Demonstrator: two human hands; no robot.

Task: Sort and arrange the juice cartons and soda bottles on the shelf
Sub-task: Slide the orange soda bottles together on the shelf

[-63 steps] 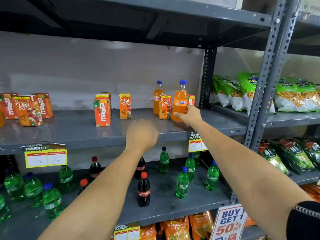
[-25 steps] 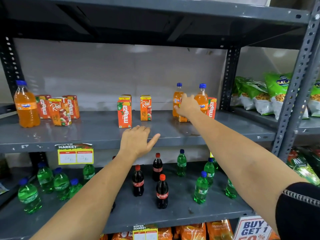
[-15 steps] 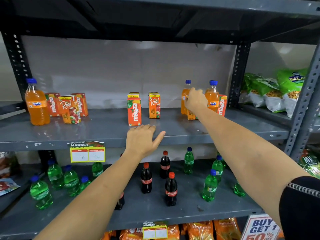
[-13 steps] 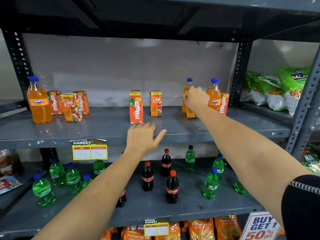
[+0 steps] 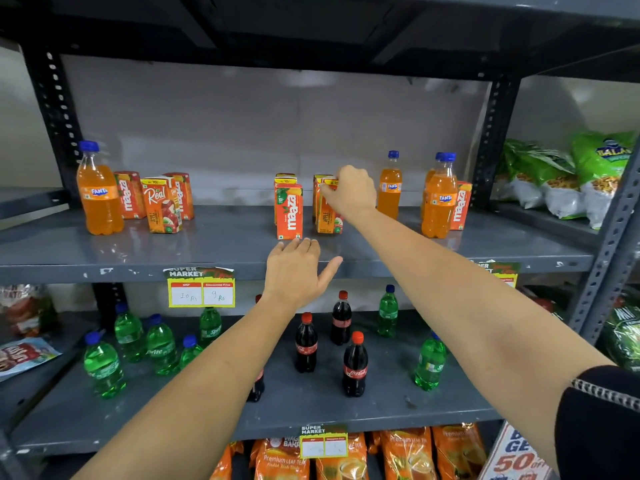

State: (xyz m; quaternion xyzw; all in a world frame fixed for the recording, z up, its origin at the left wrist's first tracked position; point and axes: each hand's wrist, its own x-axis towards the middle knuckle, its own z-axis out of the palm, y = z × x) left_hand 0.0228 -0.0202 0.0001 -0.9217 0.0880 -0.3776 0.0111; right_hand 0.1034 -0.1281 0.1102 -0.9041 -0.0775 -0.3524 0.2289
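On the grey middle shelf [image 5: 221, 247] my right hand [image 5: 351, 192] grips the top of an orange Real apple juice carton [image 5: 327, 218], which stands upright just right of a Maaza carton [image 5: 289, 211]. Another carton is partly hidden behind the held one. My left hand [image 5: 298, 268] hovers open at the shelf's front edge, just below the Maaza carton. Fanta bottles stand at the far left [image 5: 98, 192], behind my right hand [image 5: 389, 185] and at the right [image 5: 440, 199], the last beside a Maaza carton [image 5: 460, 206]. A Real carton [image 5: 161, 206] and two Maaza cartons stand at the left.
The lower shelf [image 5: 311, 407] carries several green Sprite bottles [image 5: 102, 367] and Coca-Cola bottles [image 5: 355, 365]. Snack bags [image 5: 554, 174] fill the neighbouring rack on the right. A price tag [image 5: 201, 289] hangs on the shelf edge. Orange tea packets [image 5: 408, 452] sit on the bottom shelf.
My right hand has carried the Real apple carton from beside the right-hand Fanta bottles leftward to the middle cartons. My left hand stayed at the shelf edge.
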